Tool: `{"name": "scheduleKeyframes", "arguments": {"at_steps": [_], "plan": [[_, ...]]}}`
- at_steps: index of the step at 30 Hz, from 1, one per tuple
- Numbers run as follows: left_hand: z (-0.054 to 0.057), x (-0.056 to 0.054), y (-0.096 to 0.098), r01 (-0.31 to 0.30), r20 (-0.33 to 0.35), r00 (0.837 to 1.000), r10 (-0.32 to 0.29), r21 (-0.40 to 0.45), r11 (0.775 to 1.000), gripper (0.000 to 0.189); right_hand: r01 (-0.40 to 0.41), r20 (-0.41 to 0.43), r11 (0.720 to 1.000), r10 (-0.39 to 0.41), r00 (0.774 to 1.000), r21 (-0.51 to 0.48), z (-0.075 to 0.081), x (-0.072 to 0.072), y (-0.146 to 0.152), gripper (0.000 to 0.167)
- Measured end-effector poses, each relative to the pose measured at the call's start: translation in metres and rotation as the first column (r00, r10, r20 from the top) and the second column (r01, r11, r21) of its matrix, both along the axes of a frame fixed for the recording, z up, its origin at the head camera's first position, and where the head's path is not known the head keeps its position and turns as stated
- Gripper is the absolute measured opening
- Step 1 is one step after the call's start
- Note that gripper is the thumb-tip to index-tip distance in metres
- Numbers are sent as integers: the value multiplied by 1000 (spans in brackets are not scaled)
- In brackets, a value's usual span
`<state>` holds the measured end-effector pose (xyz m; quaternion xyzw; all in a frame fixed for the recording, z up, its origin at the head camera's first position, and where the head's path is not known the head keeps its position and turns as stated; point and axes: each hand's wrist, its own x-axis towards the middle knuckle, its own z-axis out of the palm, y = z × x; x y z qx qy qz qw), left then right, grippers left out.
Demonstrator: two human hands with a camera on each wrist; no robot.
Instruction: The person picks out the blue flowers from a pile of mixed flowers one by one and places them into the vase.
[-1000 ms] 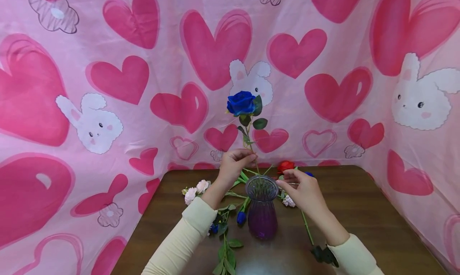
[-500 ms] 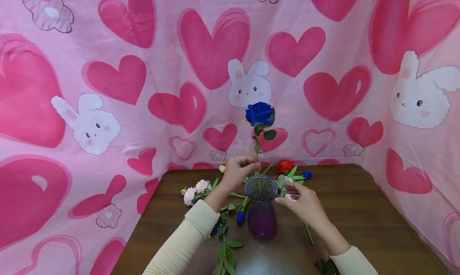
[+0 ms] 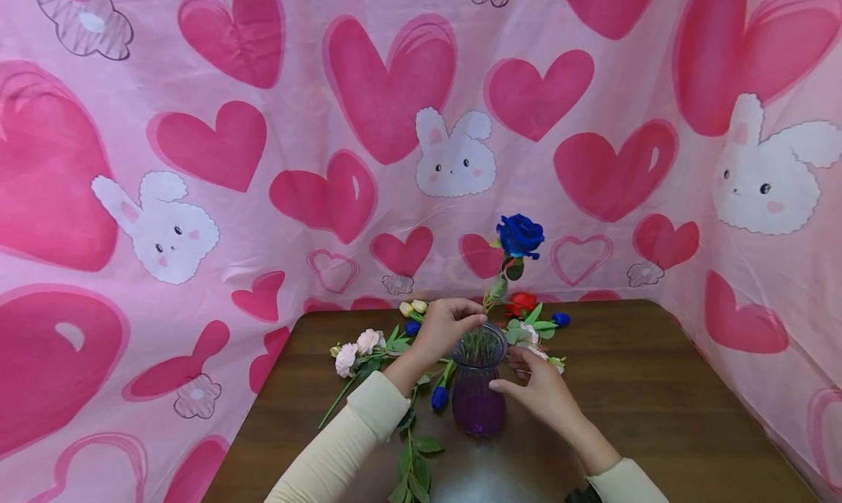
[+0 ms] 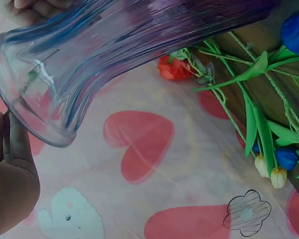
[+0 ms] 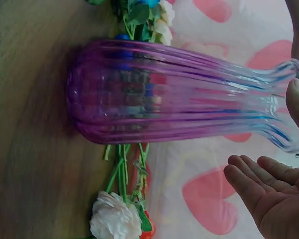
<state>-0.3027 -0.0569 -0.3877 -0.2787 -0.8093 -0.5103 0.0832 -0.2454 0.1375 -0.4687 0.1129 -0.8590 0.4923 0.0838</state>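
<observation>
A blue artificial rose (image 3: 520, 235) leans to the right above the mouth of a ribbed glass vase (image 3: 480, 404), purple at its base and clear toward its flared rim. My left hand (image 3: 444, 335) pinches the rose's stem between thumb and fingers, right over the rim. In the left wrist view, the fingertips of my left hand (image 4: 15, 174) lie against the edge of the rim. Beside the vase, my right hand (image 3: 542, 390) has its fingers spread and holds nothing. The right wrist view shows the vase (image 5: 179, 94) upright on the table, its side next to my right hand (image 5: 271, 196).
Pale pink flowers (image 3: 349, 358), cream tulips (image 3: 412, 308) and a blue tulip bud (image 3: 440, 398) lie left of the vase. Behind it on the right are a red flower (image 3: 522, 303) and another blue bud (image 3: 560, 319). A leafy stem (image 3: 413, 466) reaches toward the front. Pink heart-printed cloth surrounds the table.
The blue rose has moved down and right, from upright to leaning, with my left hand lower, at the vase's rim. My right hand has shifted slightly left and down toward the vase.
</observation>
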Motion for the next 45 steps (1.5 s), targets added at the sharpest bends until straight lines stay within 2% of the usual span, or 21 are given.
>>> {"name": "scheduleKeyframes", "arguments": {"at_steps": [7,12,17,23,29,34,45], "plan": [[-4,4,3,26,24,999,-25,-56,998,14,-6,-19,998,5,1000,-59,-5,-1,-9,64],[-5,6,5,18,-22,1000,-21,-145,989,12,1,-34,995,-4,999,-96,-6,-1,-14,66],[-6,7,7,23,5,1000,-22,-208,978,10,1,-50,993,-7,999,-119,-6,0,-18,63],[-8,5,10,9,-19,1000,-15,-298,954,8,12,-43,992,-17,999,-123,-4,-1,-22,62],[-8,7,12,24,-2,1000,-26,-356,934,7,14,-19,989,-17,1000,-149,-4,-2,-24,62],[-8,6,13,27,-16,999,-37,-416,909,5,19,-3,987,-20,1000,-158,-4,-3,-26,63],[-6,5,15,47,-21,998,-65,-490,871,4,20,11,987,-18,1000,-158,-6,-5,-26,60]]}}
